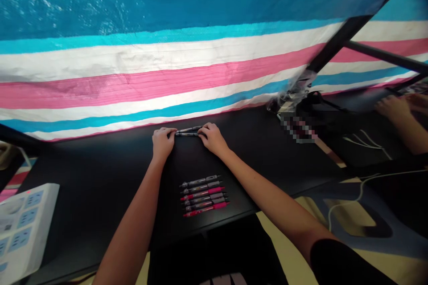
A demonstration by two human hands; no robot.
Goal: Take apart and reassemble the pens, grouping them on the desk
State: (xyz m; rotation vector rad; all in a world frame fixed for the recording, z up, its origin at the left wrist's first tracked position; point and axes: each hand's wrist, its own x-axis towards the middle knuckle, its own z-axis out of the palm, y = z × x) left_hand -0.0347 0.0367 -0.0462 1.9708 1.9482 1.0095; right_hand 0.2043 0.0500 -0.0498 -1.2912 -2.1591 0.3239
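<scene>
Black counter (100, 173), two dark pens (187, 131) lying side by side at its far edge, just below the striped tarp (167, 67). Long axis runs left-right, parallel to the counter's far edge. Left hand (162, 141) pinches the left ends with its fingertips, right hand (211, 137) pinches the right ends; both equally near, one at each end, fingers curled together, knuckles up. Both forearms stretched forward, converging on the pens. Closer to the body, well apart from the hands, a row of six pens (204, 195), grey and pink, same left-right axis, touching each other. White power strip (23, 227) at left counter corner. Another person's hand (394, 107) far right, apart.
</scene>
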